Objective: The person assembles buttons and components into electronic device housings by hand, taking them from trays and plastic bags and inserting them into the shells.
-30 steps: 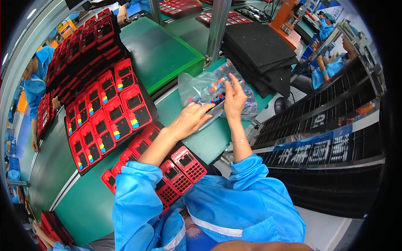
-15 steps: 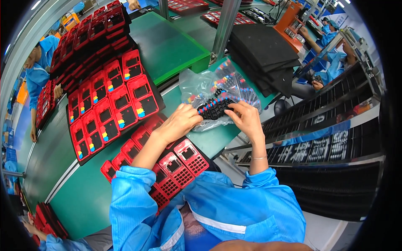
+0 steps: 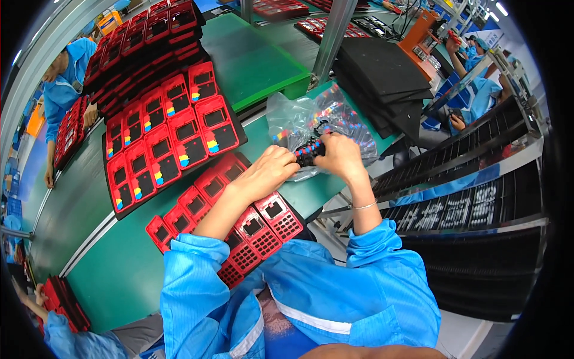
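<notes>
Between my two hands is a bunch of black phone keypads [image 3: 308,152] with red and blue keys. My left hand [image 3: 270,170] grips its left end with curled fingers. At the other end, my right hand [image 3: 342,157] is closed over the keypads, its fingertips pointing down and partly hidden. Under and behind them lies a clear plastic bag [image 3: 291,115] with more such keypads showing through. Below my left forearm sits a black tray of red phone housings [image 3: 263,238]; those nearest me have rows of key holes.
A larger tray of red housings [image 3: 161,146] with coloured patches stands left, stacked trays [image 3: 143,45] behind it. Black foam sheets [image 3: 382,69] lie beyond a metal post [image 3: 332,39]. A rack of black trays [image 3: 454,203] stands right. Co-workers in blue [image 3: 63,90] sit around.
My right hand has moved inward and closed over the keypads. The row of keypads, spread wider before, is now bunched and more covered. The whole view has shifted slightly.
</notes>
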A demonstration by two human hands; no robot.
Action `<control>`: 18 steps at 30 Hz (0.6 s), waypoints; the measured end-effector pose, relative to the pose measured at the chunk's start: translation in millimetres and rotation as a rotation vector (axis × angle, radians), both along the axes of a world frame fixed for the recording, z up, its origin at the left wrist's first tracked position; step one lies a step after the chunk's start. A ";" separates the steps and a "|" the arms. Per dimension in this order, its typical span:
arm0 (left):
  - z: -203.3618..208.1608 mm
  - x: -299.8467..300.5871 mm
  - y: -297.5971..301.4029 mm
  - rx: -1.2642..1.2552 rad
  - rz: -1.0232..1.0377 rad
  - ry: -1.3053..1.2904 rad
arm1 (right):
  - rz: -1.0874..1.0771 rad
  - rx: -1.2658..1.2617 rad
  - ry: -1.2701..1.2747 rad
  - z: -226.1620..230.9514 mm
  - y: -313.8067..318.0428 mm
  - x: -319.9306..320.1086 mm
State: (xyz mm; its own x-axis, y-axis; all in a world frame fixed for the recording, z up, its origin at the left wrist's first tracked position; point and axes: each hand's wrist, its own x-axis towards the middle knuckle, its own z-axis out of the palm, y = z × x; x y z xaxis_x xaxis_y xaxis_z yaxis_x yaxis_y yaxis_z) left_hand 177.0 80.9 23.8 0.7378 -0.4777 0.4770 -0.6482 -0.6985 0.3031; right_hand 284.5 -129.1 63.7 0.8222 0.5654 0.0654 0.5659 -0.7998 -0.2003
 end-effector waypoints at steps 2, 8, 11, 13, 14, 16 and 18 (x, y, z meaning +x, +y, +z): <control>-2.2 -2.9 1.3 -0.013 0.028 -0.006 | 0.011 0.046 0.049 0.3 -5.1 7.9; -4.1 -6.6 -1.0 0.007 0.036 -0.025 | 0.042 -0.030 0.018 -11.4 7.5 2.0; -2.7 -9.6 0.7 0.028 0.050 0.000 | 0.022 -0.018 0.046 -13.4 5.0 10.9; -3.9 -10.1 0.3 0.025 0.054 -0.015 | 0.093 -0.068 -0.021 -16.4 5.8 7.5; -4.9 -10.7 -0.1 0.024 0.051 -0.027 | 0.104 -0.093 -0.094 -20.8 7.4 6.6; -4.4 -10.5 0.5 0.028 0.059 -0.014 | 0.106 -0.075 -0.119 -19.8 9.1 6.3; -2.3 -13.1 -0.4 0.034 0.064 -0.002 | 0.106 -0.056 -0.146 -16.0 6.4 3.4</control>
State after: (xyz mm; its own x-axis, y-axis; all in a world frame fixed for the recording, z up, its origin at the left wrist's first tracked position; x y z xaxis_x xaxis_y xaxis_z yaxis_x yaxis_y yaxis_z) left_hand 164.0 80.5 21.5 0.7663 -0.4454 0.4630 -0.6023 -0.7487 0.2767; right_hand 287.9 -122.7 47.7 0.7421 0.6544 0.1453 0.6672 -0.7419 -0.0666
